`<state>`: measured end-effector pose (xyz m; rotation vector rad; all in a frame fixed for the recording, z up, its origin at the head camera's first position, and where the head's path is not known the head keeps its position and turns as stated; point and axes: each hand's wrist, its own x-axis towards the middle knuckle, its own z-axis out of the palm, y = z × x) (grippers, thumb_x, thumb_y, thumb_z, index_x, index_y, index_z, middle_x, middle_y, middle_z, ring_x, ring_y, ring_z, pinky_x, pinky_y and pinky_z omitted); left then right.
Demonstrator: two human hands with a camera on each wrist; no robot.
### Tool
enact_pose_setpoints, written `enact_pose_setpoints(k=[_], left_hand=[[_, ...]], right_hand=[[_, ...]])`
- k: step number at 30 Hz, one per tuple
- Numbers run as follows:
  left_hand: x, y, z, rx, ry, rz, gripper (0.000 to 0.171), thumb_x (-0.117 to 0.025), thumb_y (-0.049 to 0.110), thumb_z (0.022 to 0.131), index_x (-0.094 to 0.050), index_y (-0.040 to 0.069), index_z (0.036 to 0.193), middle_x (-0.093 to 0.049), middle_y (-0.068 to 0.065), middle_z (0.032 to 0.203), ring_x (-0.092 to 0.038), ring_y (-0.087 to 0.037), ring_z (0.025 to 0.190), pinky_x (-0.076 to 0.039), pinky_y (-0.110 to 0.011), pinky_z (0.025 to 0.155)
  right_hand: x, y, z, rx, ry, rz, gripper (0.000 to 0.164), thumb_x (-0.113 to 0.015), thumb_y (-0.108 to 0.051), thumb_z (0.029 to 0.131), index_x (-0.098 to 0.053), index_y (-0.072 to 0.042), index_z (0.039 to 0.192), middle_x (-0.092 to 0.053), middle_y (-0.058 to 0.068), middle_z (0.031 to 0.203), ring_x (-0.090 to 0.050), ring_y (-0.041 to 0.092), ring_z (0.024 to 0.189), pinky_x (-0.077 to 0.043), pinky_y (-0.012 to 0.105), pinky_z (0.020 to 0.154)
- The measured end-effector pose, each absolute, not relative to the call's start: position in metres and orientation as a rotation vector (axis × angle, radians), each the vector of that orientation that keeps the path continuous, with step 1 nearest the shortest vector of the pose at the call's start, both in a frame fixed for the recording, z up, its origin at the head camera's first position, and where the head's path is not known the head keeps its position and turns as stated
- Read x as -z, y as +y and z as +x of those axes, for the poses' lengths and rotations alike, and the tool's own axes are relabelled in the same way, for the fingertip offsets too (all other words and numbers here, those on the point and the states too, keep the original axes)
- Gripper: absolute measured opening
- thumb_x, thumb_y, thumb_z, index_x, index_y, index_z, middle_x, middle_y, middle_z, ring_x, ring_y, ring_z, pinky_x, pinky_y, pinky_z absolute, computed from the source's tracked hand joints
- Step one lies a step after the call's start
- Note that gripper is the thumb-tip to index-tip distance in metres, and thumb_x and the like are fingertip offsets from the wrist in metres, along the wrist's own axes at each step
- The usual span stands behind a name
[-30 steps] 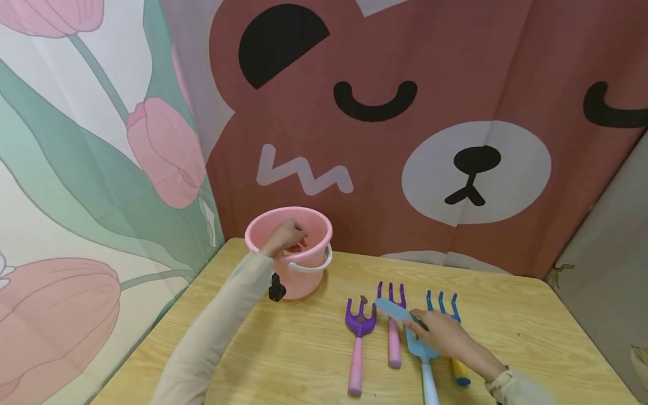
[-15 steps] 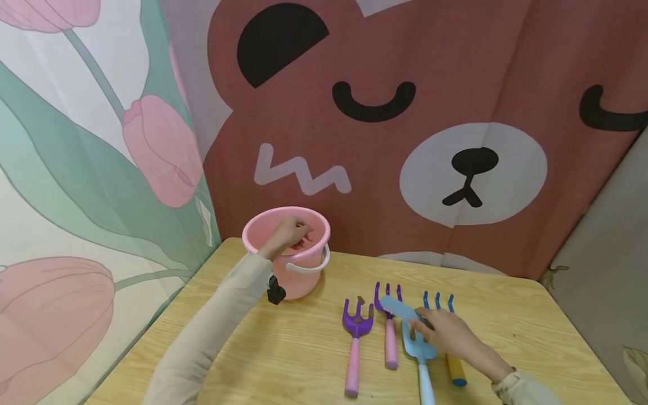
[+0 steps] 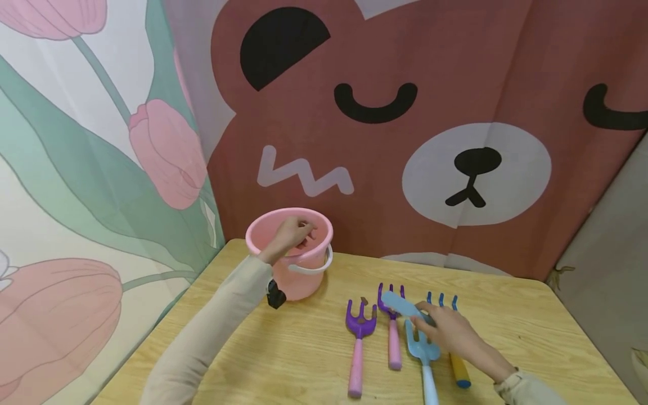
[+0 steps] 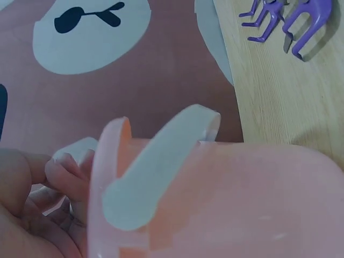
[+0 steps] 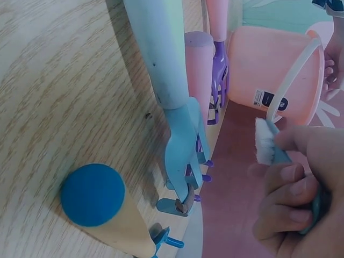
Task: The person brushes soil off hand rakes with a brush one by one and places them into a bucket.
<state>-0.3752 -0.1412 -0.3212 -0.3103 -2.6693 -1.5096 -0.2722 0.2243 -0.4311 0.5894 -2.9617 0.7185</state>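
Observation:
My left hand point(image 3: 291, 233) reaches over the near rim of a pink bucket point(image 3: 304, 281), its fingers loosely curled at the opening with nothing visible in them. In the left wrist view, the bucket's white handle point(image 4: 156, 177) hangs beside those fingers. My right hand point(image 3: 448, 329) grips a small light-blue brush point(image 3: 400, 304) by its dark handle; the white bristles point(image 5: 263, 141) show in the right wrist view. Below the brush lies a light-blue hand fork point(image 3: 422, 349), bearing a brown dirt clump point(image 5: 185, 203) on its prongs. A purple hand rake point(image 3: 393, 332) with a pink handle lies beside it.
Left of the rake, a purple hand fork point(image 3: 356, 349) with a pink handle lies with brown bits on its prongs. A rake with a yellow handle point(image 3: 459, 371) lies partly under my right hand. A bear-print cloth point(image 3: 374, 152) hangs behind the wooden table point(image 3: 283, 360).
My left hand has shifted slightly right over the bucket opening. The brush in my right hand has moved a little right and its head has risen slightly. The garden tools stay put.

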Motion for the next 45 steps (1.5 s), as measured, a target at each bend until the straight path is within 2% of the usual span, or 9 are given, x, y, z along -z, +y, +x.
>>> enact_pose_setpoints(k=[5, 7, 10, 14, 17, 24, 29, 38, 45], left_hand=[[0.317, -0.136, -0.369, 1.502, -2.659, -0.337, 0.026, -0.051, 0.009, 0.1, -0.069, -0.004, 0.114, -0.069, -0.013, 0.085, -0.054, -0.011, 0.056, -0.047, -0.022, 0.053], [0.315, -0.134, -0.366, 1.486, -2.66, -0.357, 0.025, -0.051, 0.008, 0.099, -0.069, -0.005, 0.11, -0.067, -0.014, 0.079, -0.052, -0.011, 0.054, -0.046, -0.021, 0.053], [0.315, -0.131, -0.364, 1.478, -2.657, -0.374, 0.025, -0.05, 0.006, 0.099, -0.069, -0.007, 0.108, -0.065, -0.014, 0.077, -0.05, -0.011, 0.053, -0.045, -0.021, 0.053], [0.315, -0.129, -0.362, 1.486, -2.65, -0.367, 0.025, -0.05, 0.006, 0.099, -0.069, -0.005, 0.111, -0.068, -0.014, 0.083, -0.051, -0.011, 0.053, -0.044, -0.021, 0.052], [0.315, -0.128, -0.36, 1.485, -2.642, -0.376, 0.025, -0.051, 0.005, 0.099, -0.07, -0.005, 0.112, -0.069, -0.015, 0.084, -0.051, -0.01, 0.052, -0.043, -0.02, 0.05], [0.317, -0.127, -0.355, 1.429, -2.644, -0.46, 0.023, -0.05, 0.003, 0.096, -0.07, -0.005, 0.102, -0.065, -0.01, 0.073, -0.046, -0.009, 0.049, -0.036, -0.021, 0.047], [0.318, -0.125, -0.353, 1.43, -2.651, -0.476, 0.024, -0.049, 0.002, 0.094, -0.07, -0.006, 0.104, -0.066, -0.014, 0.075, -0.048, -0.009, 0.05, -0.038, -0.021, 0.048], [0.325, -0.118, -0.344, 1.39, -2.66, -0.583, 0.024, -0.049, 0.002, 0.096, -0.068, -0.004, 0.109, -0.069, -0.021, 0.084, -0.049, -0.009, 0.049, -0.04, -0.021, 0.046], [0.329, -0.107, -0.335, 1.366, -2.689, -0.605, 0.021, -0.05, 0.002, 0.097, -0.068, -0.002, 0.106, -0.068, -0.019, 0.08, -0.052, -0.014, 0.047, -0.043, -0.021, 0.043]], right_hand=[[0.431, 0.226, -0.273, -0.755, -2.952, 0.652, 0.05, -0.063, -0.041, 0.097, -0.058, -0.012, 0.137, -0.042, -0.01, 0.049, -0.025, 0.002, 0.042, -0.018, 0.02, 0.042], [0.431, 0.226, -0.273, -0.739, -2.945, 0.657, 0.053, -0.061, -0.046, 0.097, -0.056, -0.014, 0.139, -0.04, -0.011, 0.048, -0.023, 0.002, 0.042, -0.018, 0.019, 0.042], [0.431, 0.225, -0.272, -0.721, -2.93, 0.651, 0.052, -0.058, -0.048, 0.098, -0.058, -0.014, 0.138, -0.038, -0.011, 0.049, -0.025, 0.002, 0.042, -0.019, 0.019, 0.042], [0.432, 0.226, -0.271, -0.724, -2.921, 0.657, 0.048, -0.056, -0.045, 0.1, -0.059, -0.013, 0.135, -0.038, -0.011, 0.05, -0.025, 0.003, 0.043, -0.021, 0.02, 0.042], [0.433, 0.227, -0.272, -0.73, -2.922, 0.692, 0.046, -0.055, -0.041, 0.101, -0.058, -0.01, 0.135, -0.042, -0.01, 0.053, -0.029, 0.002, 0.044, -0.025, 0.02, 0.042], [0.436, 0.226, -0.277, -0.788, -2.801, 0.839, 0.034, -0.057, -0.016, 0.102, -0.052, 0.01, 0.123, -0.057, -0.002, 0.067, -0.045, 0.0, 0.051, -0.04, 0.023, 0.046], [0.437, 0.223, -0.277, -0.84, -2.785, 0.78, 0.031, -0.06, -0.007, 0.098, -0.051, 0.014, 0.119, -0.058, 0.001, 0.071, -0.049, 0.002, 0.053, -0.043, 0.023, 0.046], [0.433, 0.224, -0.276, -0.869, -2.794, 0.694, 0.032, -0.063, -0.007, 0.097, -0.051, 0.013, 0.12, -0.059, 0.002, 0.071, -0.048, 0.002, 0.051, -0.044, 0.024, 0.049], [0.432, 0.222, -0.276, -0.825, -2.888, 0.615, 0.041, -0.062, -0.019, 0.099, -0.053, 0.009, 0.127, -0.061, -0.004, 0.069, -0.052, 0.003, 0.054, -0.045, 0.027, 0.053]])
